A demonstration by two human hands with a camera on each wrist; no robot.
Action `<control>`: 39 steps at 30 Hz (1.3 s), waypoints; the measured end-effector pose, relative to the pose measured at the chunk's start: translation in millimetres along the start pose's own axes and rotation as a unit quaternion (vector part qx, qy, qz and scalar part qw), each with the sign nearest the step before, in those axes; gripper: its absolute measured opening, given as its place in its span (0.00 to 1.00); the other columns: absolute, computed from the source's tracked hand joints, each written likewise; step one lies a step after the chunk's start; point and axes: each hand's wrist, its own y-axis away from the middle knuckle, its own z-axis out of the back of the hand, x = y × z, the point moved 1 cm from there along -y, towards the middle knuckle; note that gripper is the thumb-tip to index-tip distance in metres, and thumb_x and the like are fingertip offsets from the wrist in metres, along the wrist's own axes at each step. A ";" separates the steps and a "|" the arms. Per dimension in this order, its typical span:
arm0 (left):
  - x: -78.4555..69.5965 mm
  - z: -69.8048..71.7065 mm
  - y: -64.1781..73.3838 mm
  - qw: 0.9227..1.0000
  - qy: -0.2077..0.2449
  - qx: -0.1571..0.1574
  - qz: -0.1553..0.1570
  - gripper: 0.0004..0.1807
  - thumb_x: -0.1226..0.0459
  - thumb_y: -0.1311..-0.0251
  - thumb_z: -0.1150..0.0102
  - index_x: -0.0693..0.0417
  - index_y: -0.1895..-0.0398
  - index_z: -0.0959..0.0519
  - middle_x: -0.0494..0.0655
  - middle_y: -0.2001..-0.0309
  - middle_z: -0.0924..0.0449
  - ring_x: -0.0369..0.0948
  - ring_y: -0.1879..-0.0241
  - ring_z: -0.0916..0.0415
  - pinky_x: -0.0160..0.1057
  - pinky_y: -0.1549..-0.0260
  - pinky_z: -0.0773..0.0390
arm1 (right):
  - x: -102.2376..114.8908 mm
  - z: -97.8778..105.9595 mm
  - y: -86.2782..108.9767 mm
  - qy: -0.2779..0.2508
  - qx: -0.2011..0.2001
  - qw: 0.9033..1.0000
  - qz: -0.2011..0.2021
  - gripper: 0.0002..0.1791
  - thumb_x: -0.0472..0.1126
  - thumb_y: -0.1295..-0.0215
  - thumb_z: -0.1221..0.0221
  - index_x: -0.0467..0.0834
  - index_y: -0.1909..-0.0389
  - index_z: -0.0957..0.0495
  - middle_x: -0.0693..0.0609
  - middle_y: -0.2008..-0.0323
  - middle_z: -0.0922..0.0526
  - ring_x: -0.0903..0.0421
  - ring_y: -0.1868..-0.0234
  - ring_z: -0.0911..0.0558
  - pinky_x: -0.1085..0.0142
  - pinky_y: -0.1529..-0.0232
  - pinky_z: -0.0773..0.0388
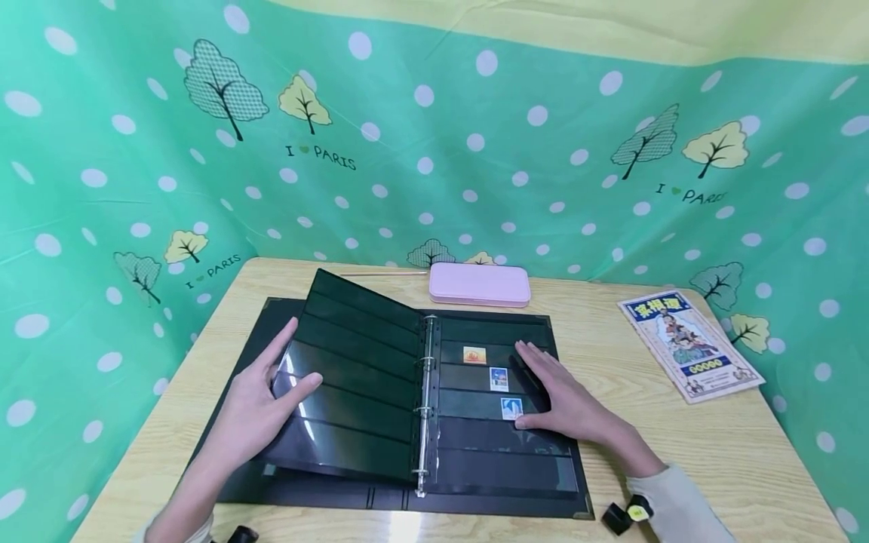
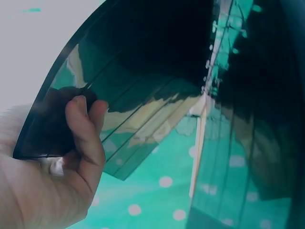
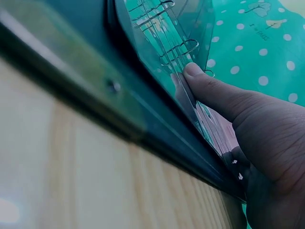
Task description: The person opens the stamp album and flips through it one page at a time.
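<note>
A black ring-bound stamp album (image 1: 502, 507) lies spread on the table. My left hand (image 1: 256, 407) grips the outer edge of a raised black album page (image 1: 366, 362), thumb on its upper face. In the left wrist view, the curled fingers (image 2: 86, 129) lie against the glossy page. My right hand (image 1: 566, 392) rests on the right-hand page (image 1: 502, 460), its thumb beside a blue stamp (image 1: 511, 409). Further up that page sit another blue stamp (image 1: 498, 379) and an orange-yellow stamp (image 1: 474, 355). Metal rings (image 1: 425, 411) run down the middle.
Behind the album stands a pink case (image 1: 479, 285), with a thin stick (image 1: 387, 274) left of it. An illustrated booklet (image 1: 689, 345) lies on the table (image 1: 720, 460) at the right. A green dotted cloth (image 1: 407, 188) hangs around the back and sides.
</note>
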 end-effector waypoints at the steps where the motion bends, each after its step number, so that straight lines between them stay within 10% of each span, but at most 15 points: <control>1: 2.7 0.2 -0.4 1.000 -0.003 0.001 0.001 0.53 0.50 0.26 0.27 0.40 0.07 0.49 0.43 0.80 0.32 0.56 0.71 0.14 0.39 0.85 0.37 | 0.0 0.0 0.0 0.000 0.000 1.000 0.000 0.69 0.61 0.40 0.18 0.53 0.07 0.53 0.40 0.10 0.51 0.29 0.12 0.51 0.25 0.21 0.46; 4: 10.8 -0.5 -2.5 1.000 -0.013 -0.002 -0.003 0.53 0.51 0.27 0.26 0.45 0.07 0.46 0.40 0.84 0.39 0.42 0.88 0.42 0.37 0.85 0.38 | -0.3 0.0 0.1 0.000 0.000 1.000 -0.001 0.69 0.61 0.40 0.18 0.54 0.07 0.53 0.40 0.10 0.51 0.29 0.12 0.51 0.25 0.21 0.46; 10: 30.5 -6.6 -7.4 1.000 -0.013 0.014 0.022 0.52 0.51 0.27 0.26 0.51 0.08 0.45 0.38 0.81 0.46 0.37 0.85 0.45 0.39 0.80 0.36 | -0.3 0.1 -0.2 0.000 0.001 1.000 0.000 0.69 0.61 0.41 0.18 0.54 0.07 0.52 0.40 0.10 0.51 0.29 0.12 0.50 0.25 0.21 0.46; 14: 46.2 -13.8 -9.8 0.998 -0.027 0.035 0.038 0.52 0.49 0.25 0.29 0.56 0.09 0.47 0.51 0.78 0.29 0.56 0.71 0.14 0.46 0.65 0.23 | 0.2 0.6 -0.3 0.000 0.001 1.000 -0.001 0.69 0.61 0.41 0.18 0.53 0.07 0.52 0.40 0.10 0.51 0.30 0.12 0.50 0.25 0.21 0.46; 17: 57.1 -18.7 -10.8 0.996 -0.041 0.057 0.050 0.54 0.46 0.23 0.31 0.62 0.09 0.50 0.76 0.42 0.17 0.77 0.34 0.24 0.64 0.43 0.17 | 0.2 0.8 -0.2 0.000 0.001 1.000 0.000 0.69 0.62 0.41 0.18 0.53 0.07 0.52 0.40 0.10 0.51 0.29 0.12 0.50 0.24 0.21 0.45; 21: 69.4 -25.1 -11.9 0.993 -0.042 0.083 0.065 0.57 0.43 0.23 0.33 0.66 0.10 0.53 0.79 0.17 0.49 0.78 0.26 0.36 0.76 0.33 0.28 | 0.3 0.8 -0.4 -0.001 -0.002 1.000 0.002 0.70 0.63 0.42 0.18 0.53 0.07 0.51 0.40 0.10 0.50 0.29 0.12 0.50 0.24 0.22 0.44; 33: 86.1 -39.4 -8.0 0.997 -0.041 0.041 0.050 0.52 0.47 0.25 0.29 0.65 0.12 0.43 0.82 0.28 0.30 0.74 0.32 0.24 0.73 0.37 0.22 | -1.0 -1.2 -0.1 -0.005 -0.004 1.000 -0.001 0.70 0.65 0.42 0.18 0.55 0.07 0.52 0.40 0.10 0.51 0.30 0.12 0.51 0.24 0.22 0.45; 36: 86.1 -40.0 -6.7 0.998 -0.042 0.016 0.044 0.48 0.48 0.26 0.28 0.64 0.14 0.38 0.76 0.39 0.16 0.63 0.48 0.11 0.60 0.49 0.15 | -1.0 -0.9 0.1 -0.004 -0.004 1.000 0.000 0.70 0.65 0.42 0.19 0.55 0.07 0.52 0.40 0.10 0.51 0.30 0.12 0.51 0.25 0.22 0.44; 39: 87.0 -40.5 -6.5 0.998 -0.043 -0.012 0.034 0.45 0.51 0.28 0.25 0.63 0.17 0.32 0.63 0.51 0.13 0.44 0.67 0.18 0.43 0.66 0.21 | -0.3 -0.4 -0.4 -0.002 -0.004 1.000 0.002 0.70 0.65 0.42 0.19 0.55 0.07 0.52 0.40 0.10 0.50 0.30 0.12 0.50 0.25 0.21 0.44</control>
